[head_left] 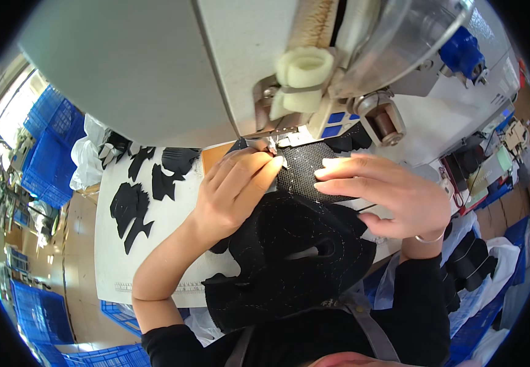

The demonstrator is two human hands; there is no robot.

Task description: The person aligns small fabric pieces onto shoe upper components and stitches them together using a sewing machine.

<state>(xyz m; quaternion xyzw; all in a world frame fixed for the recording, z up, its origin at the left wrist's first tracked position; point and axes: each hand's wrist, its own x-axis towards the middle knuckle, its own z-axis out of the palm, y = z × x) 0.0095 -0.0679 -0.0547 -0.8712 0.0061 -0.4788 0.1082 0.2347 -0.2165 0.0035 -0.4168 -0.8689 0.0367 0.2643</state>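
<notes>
Touching the black mesh fabric (pixel 301 174) at the sewing machine (pixel 136 79), the left hand (pixel 231 189) hides whether it pinches; the right hand (pixel 393 192) rests spread, unclenched. Probably light and pliable, the fabric suits flat fingertips near its edges. Black scraps (pixel 129 207) dot the white tabletop (pixel 109 266).

Tiled floor (pixel 81 244); bright window (pixel 9 113), seemingly, far left.

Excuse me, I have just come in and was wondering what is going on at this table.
A person is working at a sewing machine with both hands on black material. The left hand has its fingertips close by the presser foot; the right hand reaches over the mesh. Black fabric spreads toward the person's body, and loose scraps lie on the table to the left.
</notes>
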